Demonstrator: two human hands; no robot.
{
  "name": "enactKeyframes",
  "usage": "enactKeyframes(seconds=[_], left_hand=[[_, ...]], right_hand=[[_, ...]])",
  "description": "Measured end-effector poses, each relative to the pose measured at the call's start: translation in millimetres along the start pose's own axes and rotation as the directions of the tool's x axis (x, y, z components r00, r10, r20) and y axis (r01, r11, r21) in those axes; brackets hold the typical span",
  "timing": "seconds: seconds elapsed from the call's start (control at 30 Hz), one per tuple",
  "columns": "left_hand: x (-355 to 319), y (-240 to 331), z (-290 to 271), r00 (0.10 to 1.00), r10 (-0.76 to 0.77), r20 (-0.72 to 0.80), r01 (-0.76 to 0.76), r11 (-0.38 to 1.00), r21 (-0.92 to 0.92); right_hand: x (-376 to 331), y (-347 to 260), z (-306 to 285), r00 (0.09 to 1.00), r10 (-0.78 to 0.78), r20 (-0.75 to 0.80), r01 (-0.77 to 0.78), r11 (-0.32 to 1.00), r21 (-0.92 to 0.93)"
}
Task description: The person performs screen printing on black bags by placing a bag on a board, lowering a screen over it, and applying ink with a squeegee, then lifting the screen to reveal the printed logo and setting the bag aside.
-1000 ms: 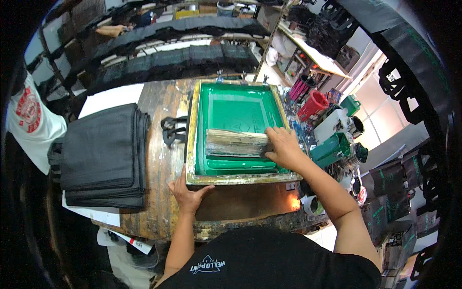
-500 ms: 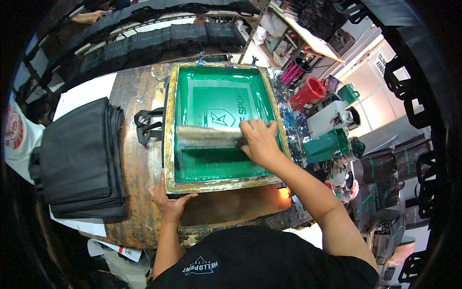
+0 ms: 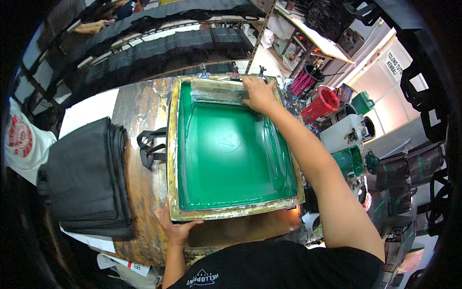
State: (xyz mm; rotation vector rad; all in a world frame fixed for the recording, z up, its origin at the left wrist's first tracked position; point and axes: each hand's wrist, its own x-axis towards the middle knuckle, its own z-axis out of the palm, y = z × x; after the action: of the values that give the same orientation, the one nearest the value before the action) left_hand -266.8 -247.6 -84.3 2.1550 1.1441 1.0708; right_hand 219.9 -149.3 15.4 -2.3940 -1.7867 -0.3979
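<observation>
A screen printing frame point(image 3: 173, 159) with a worn yellowish rim lies in front of me, its mesh covered with green ink point(image 3: 231, 168). At the far end of the mesh, my right hand point(image 3: 261, 94) is closed on the right part of a wide squeegee point(image 3: 216, 92). My left hand point(image 3: 175, 227) grips the near left corner of the frame, thumb along the near rim and fingers by the left side. A black bag handle point(image 3: 153, 149) sticks out from under the frame's left side. Faint lines of a shield design show through the ink.
Left on the worn table point(image 3: 144, 202) lies a stack of black bags point(image 3: 89, 178). Clamps point(image 3: 235, 72) line the frame's far edge. To the right stand a red tub point(image 3: 320, 103), a white canister point(image 3: 341, 132) and a green-stained container point(image 3: 349, 161). Racks of black bags point(image 3: 192, 45) stand behind.
My right hand has pushed the squeegee from the middle of the mesh to its far end. Green ink now covers the design and lettering more thickly. The left hand stays at the corner.
</observation>
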Motion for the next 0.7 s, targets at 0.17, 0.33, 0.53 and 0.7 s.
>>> enactKeyframes(seconds=[0.17, 0.33, 0.53, 0.7], left_hand=[[-1, -4, 0, 0.999, -0.039, 0.038, 0.037, 0.999, 0.037], [6, 11, -13, 0.992, -0.05, 0.114, 0.005, 0.931, 0.364], [27, 35, -28, 0.97, -0.062, 0.234, -0.083, 0.824, 0.561], [126, 38, -9, 0.928, 0.214, 0.304, -0.283, 0.938, 0.201]], right_hand=[[62, 31, 19, 0.991, -0.039, 0.131, 0.037, 0.999, 0.017], [76, 43, 10, 0.976, -0.021, 0.218, 0.013, 0.999, 0.039], [50, 21, 0, 0.998, -0.057, 0.03, 0.055, 0.998, 0.035], [34, 15, 23, 0.976, -0.071, -0.206, 0.051, 0.994, -0.097]])
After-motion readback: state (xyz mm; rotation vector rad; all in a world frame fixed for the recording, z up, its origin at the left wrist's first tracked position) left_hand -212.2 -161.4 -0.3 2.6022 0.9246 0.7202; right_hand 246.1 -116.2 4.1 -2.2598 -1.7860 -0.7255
